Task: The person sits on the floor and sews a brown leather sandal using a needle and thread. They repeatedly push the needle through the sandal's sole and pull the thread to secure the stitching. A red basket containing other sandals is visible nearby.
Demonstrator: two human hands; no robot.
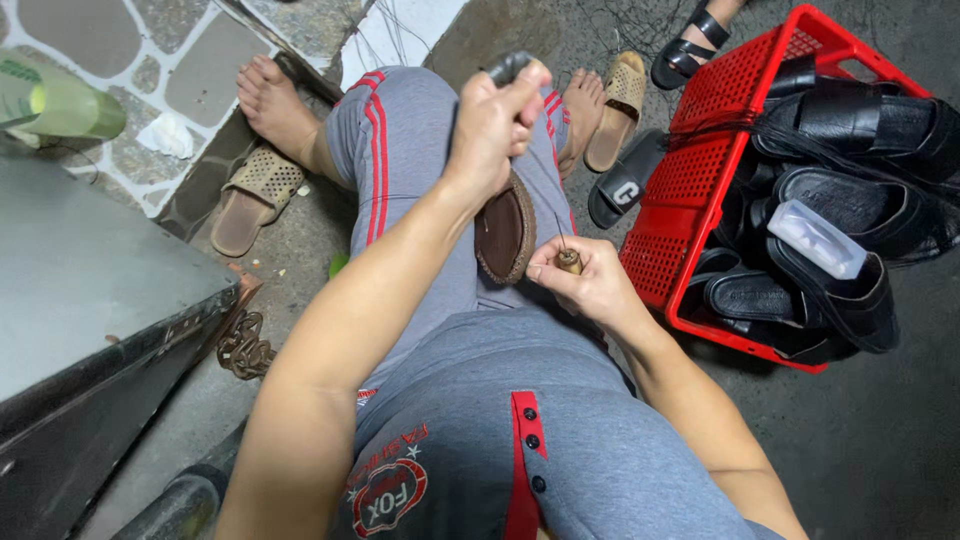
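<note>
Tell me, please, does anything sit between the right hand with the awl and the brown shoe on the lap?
Nothing visible does. The right hand holds the awl right beside the brown shoe, which the left hand grips from above.

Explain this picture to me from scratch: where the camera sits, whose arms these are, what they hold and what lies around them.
The camera is worn on a person's head and looks down, so the two bare arms belong to the wearer, who sits in grey clothes with red stripes. The left hand is raised and closed around a dark object I cannot identify. A brown shoe rests on the lap just below that hand. The right hand pinches a small wooden-handled tool beside the shoe. On the ground to the right stands a red plastic crate full of black sandals. Tan slippers lie by the feet, and a grey metal box sits left.
</note>
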